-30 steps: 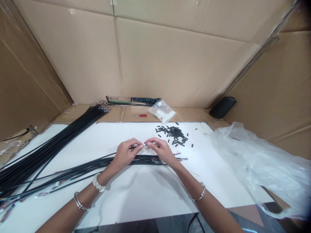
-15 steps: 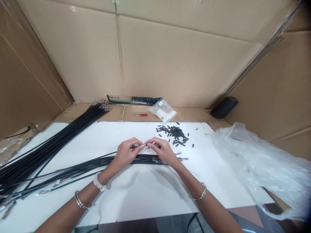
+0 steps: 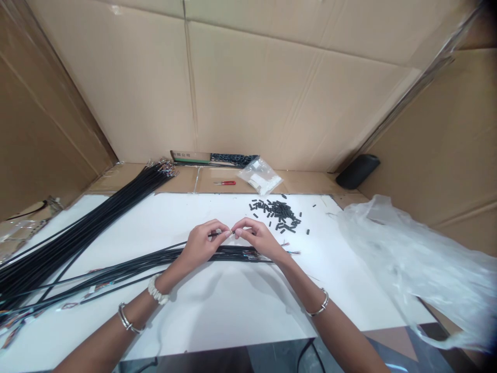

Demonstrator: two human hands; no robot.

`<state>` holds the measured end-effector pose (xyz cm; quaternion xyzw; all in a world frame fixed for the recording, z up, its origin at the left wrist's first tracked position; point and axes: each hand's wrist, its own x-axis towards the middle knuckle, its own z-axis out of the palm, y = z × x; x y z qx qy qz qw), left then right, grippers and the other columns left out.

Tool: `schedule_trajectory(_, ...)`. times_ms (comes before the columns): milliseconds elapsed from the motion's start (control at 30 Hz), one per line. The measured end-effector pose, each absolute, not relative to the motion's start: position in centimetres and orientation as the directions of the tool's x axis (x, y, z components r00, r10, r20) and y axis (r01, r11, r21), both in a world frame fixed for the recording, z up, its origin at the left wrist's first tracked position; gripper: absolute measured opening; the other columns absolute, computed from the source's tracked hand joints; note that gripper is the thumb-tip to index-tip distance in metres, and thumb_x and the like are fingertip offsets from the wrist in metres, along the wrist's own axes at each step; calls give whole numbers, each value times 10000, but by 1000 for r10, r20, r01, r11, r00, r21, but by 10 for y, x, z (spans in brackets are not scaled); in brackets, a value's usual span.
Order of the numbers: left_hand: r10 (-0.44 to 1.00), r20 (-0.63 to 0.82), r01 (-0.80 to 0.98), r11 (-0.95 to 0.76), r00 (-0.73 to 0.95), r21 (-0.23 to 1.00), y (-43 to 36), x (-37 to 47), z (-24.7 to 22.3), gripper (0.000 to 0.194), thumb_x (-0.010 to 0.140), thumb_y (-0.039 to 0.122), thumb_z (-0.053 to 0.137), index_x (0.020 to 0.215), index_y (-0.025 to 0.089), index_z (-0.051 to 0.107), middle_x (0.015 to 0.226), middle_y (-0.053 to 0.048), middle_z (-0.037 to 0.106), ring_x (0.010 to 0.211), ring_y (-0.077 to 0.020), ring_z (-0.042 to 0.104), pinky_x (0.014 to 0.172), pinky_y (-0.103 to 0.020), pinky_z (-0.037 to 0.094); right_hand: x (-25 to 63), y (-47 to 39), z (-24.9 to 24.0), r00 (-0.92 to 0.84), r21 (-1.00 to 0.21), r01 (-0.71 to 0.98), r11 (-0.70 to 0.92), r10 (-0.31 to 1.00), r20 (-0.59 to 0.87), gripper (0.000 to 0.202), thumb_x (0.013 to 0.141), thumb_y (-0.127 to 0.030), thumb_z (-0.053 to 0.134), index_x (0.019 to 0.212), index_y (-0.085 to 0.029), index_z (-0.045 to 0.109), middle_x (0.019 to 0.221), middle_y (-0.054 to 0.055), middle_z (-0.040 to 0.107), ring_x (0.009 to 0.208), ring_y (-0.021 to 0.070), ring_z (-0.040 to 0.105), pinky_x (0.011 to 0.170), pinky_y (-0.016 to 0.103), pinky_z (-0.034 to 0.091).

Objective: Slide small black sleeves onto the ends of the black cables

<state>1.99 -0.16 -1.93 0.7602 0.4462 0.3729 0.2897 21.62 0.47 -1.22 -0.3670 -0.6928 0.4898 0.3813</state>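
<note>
My left hand (image 3: pixel 205 240) is closed in a pinch on a black cable (image 3: pixel 179 244), near the cable's end. Its fingertips meet those of my right hand (image 3: pixel 256 237), which pinches a small dark piece that looks like a short black tube, mostly hidden by the fingers. A bit of pale wire end shows between the two hands. Under both hands lies a loose bundle of black cables (image 3: pixel 229 254) with stripped, coloured wire ends at the right. Just beyond my right hand is a pile of short black tubes (image 3: pixel 280 210).
A thick bundle of black cables (image 3: pixel 89 217) runs along the left. At the back are red-handled snips (image 3: pixel 225 183), a clear plastic bag (image 3: pixel 261 177) and a black roll (image 3: pixel 357 172). A crumpled plastic sheet (image 3: pixel 427 274) covers the right side. Cardboard walls (image 3: pixel 248 93) enclose the white table (image 3: pixel 240 311).
Almost nothing differs. The fingertips of both hands have shifted very slightly, and the view has tilted a touch.
</note>
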Motion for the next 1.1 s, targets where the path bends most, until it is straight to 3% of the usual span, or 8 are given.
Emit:
schedule_trajectory(133, 890, 298, 444, -434, 344, 784, -2, 19, -16, 233, 881, 352, 524, 812, 180, 665, 836, -24, 668, 723, -136, 565, 600, -226, 371, 216, 7, -16, -448, -983, 76, 166, 887, 115, 201, 841, -361, 579, 893, -170, 611, 801, 23, 622, 682, 120, 551, 615, 233, 410)
schedule_trajectory(267, 883, 277, 409, -428, 378, 806, -1, 18, -15, 243, 884, 356, 516, 820, 176, 668, 844, -30, 667, 749, -143, 573, 629, -228, 387, 216, 8, -19, -477, -998, 47, 50, 879, 22, 247, 824, -399, 593, 899, -164, 598, 765, 11, 621, 442, 42, 335, 415, 185, 240)
schedule_trajectory(367, 883, 244, 376, -402, 401, 835, 0, 17, -16, 257, 882, 367, 512, 834, 170, 671, 857, -43, 668, 768, -154, 580, 653, -234, 408, 217, 9, -20, -503, -1000, 12, -20, 864, -23, 259, 813, -408, 605, 899, -164, 585, 748, -2, 611, 400, 23, 237, 383, 188, 155)
schedule_trajectory(867, 873, 151, 285, -309, 465, 907, 3, 12, -12, 272, 855, 385, 538, 833, 153, 680, 854, -44, 682, 730, -149, 568, 679, -247, 433, 217, 8, -20, -513, -1000, 21, -1, 858, -12, 243, 793, -389, 631, 863, -159, 597, 754, 13, 637, 413, 32, 288, 390, 188, 202)
schedule_trajectory(1100, 882, 174, 265, -311, 437, 913, 3, 12, -10, 303, 860, 416, 523, 822, 151, 664, 843, -46, 661, 705, -142, 548, 649, -242, 433, 208, 3, -27, -481, -979, -144, -144, 875, -58, 268, 769, -409, 656, 876, -175, 579, 738, -8, 624, 389, 15, 209, 384, 197, 135)
